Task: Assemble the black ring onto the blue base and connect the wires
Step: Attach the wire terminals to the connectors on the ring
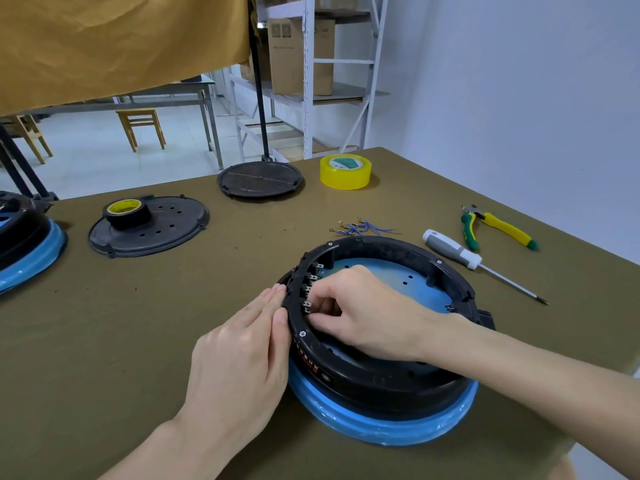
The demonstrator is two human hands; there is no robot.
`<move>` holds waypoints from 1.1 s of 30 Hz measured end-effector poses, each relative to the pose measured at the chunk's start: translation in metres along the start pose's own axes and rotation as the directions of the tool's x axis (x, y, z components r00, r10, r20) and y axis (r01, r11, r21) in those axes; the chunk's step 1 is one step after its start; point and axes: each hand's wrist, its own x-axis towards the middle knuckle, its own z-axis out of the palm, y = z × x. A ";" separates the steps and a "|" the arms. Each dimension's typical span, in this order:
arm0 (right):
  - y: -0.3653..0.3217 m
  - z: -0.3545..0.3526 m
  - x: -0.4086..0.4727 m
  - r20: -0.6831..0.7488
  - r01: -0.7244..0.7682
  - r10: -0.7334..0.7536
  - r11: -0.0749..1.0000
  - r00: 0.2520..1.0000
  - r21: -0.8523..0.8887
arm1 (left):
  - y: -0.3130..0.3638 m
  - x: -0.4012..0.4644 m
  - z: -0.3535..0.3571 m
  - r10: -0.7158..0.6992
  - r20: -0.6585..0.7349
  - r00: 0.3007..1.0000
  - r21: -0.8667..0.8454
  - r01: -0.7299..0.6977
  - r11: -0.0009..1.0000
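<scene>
Left hand laid flat, fingers straight, against black ring, already seated on blue base. Right hand curled inside at terminals; grip unclear. Loose wires lie beyond, apparently unconnected.

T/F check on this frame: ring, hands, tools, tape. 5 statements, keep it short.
1. The black ring sits on the blue base. True.
2. The left hand grips the screwdriver. False: it presses flat against the ring's outer wall; the screwdriver lies on the table.
3. The right hand reaches inside the ring, fingers at the metal terminals. True.
4. The yellow tape roll rests on a black plate. False: it stands on the table; the black tape roll rests on a plate.
5. The pliers lie beyond the screwdriver. True.
</scene>
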 end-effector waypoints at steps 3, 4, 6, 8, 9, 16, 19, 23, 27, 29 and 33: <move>0.004 -0.005 -0.003 -0.012 -0.021 0.021 0.998 1.000 0.054 | -0.005 0.002 -0.003 0.058 0.019 0.998 0.034 -0.059 0.998; 0.007 -0.007 -0.004 -0.028 -0.030 0.032 0.996 0.999 0.086 | -0.005 0.002 -0.003 0.065 0.032 0.997 0.023 -0.066 0.998; 0.012 -0.010 -0.006 -0.101 -0.055 0.066 0.993 0.993 0.109 | -0.006 0.001 -0.002 0.068 0.040 0.997 -0.003 -0.067 0.998; 0.017 -0.009 -0.006 -0.170 -0.076 0.087 0.995 0.982 0.072 | -0.009 0.002 0.000 0.052 0.050 0.997 -0.024 -0.051 0.998; 0.019 -0.008 -0.005 -0.186 -0.089 0.093 0.996 0.978 0.030 | -0.010 0.002 0.000 0.039 0.063 0.997 -0.038 -0.036 0.999; 0.019 -0.007 0.000 -0.189 -0.118 0.101 0.990 0.977 -0.081 | -0.014 0.005 0.004 0.048 0.142 0.989 -0.169 -0.023 0.985; 0.016 -0.005 0.000 -0.174 -0.117 0.108 0.992 0.979 -0.041 | -0.015 0.004 0.004 0.046 0.159 0.986 -0.172 -0.018 0.985; 0.015 -0.002 0.003 -0.168 -0.174 0.173 0.985 0.971 0.010 | -0.015 0.004 0.005 0.057 0.165 0.985 -0.186 -0.026 0.982; 0.016 -0.004 0.003 -0.130 -0.225 0.229 0.973 0.965 0.041 | -0.015 0.004 0.005 0.056 0.168 0.984 -0.188 -0.024 0.982; 0.017 -0.005 0.004 -0.099 -0.254 0.258 0.966 0.961 0.059 | -0.015 0.004 0.005 0.059 0.169 0.984 -0.184 -0.027 0.983; 0.018 -0.005 0.002 -0.061 -0.274 0.280 0.958 0.958 0.089 | -0.015 0.004 0.006 0.059 0.173 0.983 -0.181 -0.027 0.983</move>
